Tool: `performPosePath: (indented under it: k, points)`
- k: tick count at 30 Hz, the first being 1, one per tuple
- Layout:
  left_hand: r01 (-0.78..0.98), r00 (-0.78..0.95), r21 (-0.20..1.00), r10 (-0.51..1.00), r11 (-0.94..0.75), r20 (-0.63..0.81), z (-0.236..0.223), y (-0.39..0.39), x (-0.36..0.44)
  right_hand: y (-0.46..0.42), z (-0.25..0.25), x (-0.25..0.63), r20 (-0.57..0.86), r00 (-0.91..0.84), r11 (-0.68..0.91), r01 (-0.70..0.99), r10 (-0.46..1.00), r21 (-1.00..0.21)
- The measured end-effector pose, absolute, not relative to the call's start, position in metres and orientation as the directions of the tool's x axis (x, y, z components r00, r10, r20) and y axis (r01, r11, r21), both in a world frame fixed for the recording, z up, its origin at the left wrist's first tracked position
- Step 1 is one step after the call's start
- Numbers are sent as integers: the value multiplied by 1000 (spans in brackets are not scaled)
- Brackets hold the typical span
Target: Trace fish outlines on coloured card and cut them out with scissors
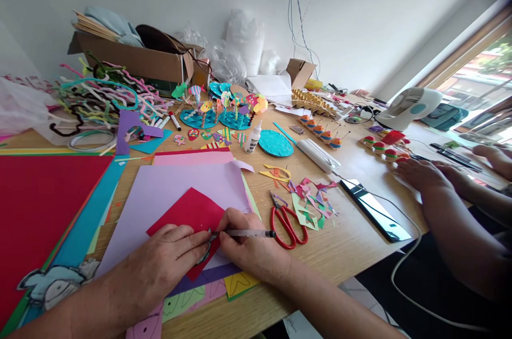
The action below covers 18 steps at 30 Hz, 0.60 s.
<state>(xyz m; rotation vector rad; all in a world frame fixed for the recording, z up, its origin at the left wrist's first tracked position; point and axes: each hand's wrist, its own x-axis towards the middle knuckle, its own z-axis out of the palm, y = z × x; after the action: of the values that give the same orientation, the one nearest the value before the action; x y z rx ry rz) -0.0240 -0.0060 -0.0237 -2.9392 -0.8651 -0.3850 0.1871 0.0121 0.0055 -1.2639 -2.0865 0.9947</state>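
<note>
We see the left grip hiding part of the small cutout on the red paper, find the print on the white bottle too small to read, and lose the large red sheet past the left edge, with a co-worker's arm and the window cut off at right.

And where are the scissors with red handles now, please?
In the head view, the red-handled scissors lie on the table, just right of the right hand, beside the paper scraps.

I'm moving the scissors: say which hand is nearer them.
Right. The right hand is just left of the scissors; the left hand is farther left, on red paper.
</note>
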Motion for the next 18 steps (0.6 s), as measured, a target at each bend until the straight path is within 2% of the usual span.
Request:
performPosePath:
  k: [3,8,18]
  points:
    - [516,826,32,507,-856,247,-23,-6,-23,12,6,188,34,-455,291,509,890,-810]
    - [568,781,56,559,-821,278,-21,-9,-20,12,3,188,45,-386,257,519,921,-815]
    - [585,769,13,560,-811,309,-23,-12,-17,14,1,186,32,-369,246,551,929,-798]
